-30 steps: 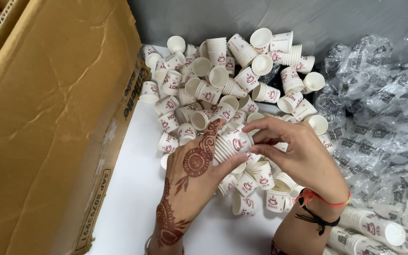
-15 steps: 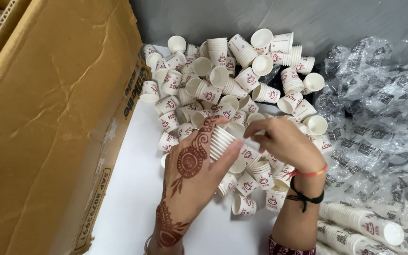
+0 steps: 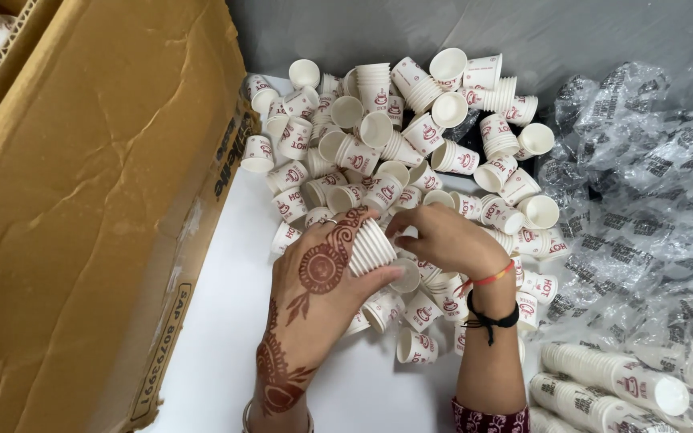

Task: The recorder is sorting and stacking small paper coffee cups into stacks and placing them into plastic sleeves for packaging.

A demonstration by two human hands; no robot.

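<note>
At the middle of the frame my left hand (image 3: 322, 281) is clamped around a nested stack of cups (image 3: 372, 247), and my right hand (image 3: 443, 238) pinches its open end. I should keep the stack straight. Loose cups (image 3: 378, 128) crowd the white desk (image 3: 226, 337) above; a cardboard box (image 3: 82, 200) stands left and plastic sleeves (image 3: 643, 184) lie right.

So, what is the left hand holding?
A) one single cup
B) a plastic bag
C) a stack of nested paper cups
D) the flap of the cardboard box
C: the left hand grips a stack of nested paper cups, seen as tight ribbed rims, while the right hand touches its end.
</note>
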